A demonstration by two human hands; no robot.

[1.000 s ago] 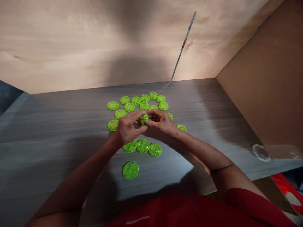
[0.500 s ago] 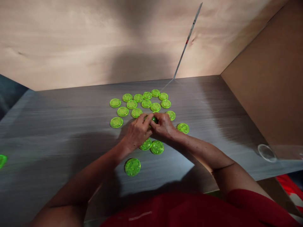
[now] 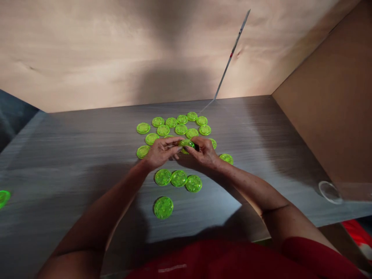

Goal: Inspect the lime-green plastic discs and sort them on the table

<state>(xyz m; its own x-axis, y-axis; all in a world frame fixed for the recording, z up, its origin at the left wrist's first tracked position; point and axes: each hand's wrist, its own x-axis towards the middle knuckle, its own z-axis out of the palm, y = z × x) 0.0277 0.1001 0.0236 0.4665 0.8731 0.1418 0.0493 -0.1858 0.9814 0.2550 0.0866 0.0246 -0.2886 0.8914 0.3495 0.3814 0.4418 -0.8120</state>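
Observation:
Between my two hands, a shiny translucent green disc [image 3: 186, 143] is lifted and tilted above the table. My right hand [image 3: 205, 152] pinches its right side, with the thumb in front. From the other side, my left hand [image 3: 161, 152] closes its thumb and fingertips on the disc's left edge. Several matching green discs [image 3: 181, 129] lie flat in loose rows beyond my hands, some partly hidden by them. Nearer to me are a row of three discs [image 3: 179, 178] and a single disc [image 3: 163, 207].
The grey wood-grain table [image 3: 87, 143] meets a pale wooden back panel [image 3: 95, 54] and a brown side panel [image 3: 325, 100]. A thin strip [image 3: 228, 66] runs up the back. A clear round rim [image 3: 330, 192] is at the right; another green piece [image 3: 3, 198] is at the left edge.
My hands, bunched together before, have drawn slightly apart, the left one moving left. The held disc shows more fully between them, and the left disc of the nearer row is uncovered.

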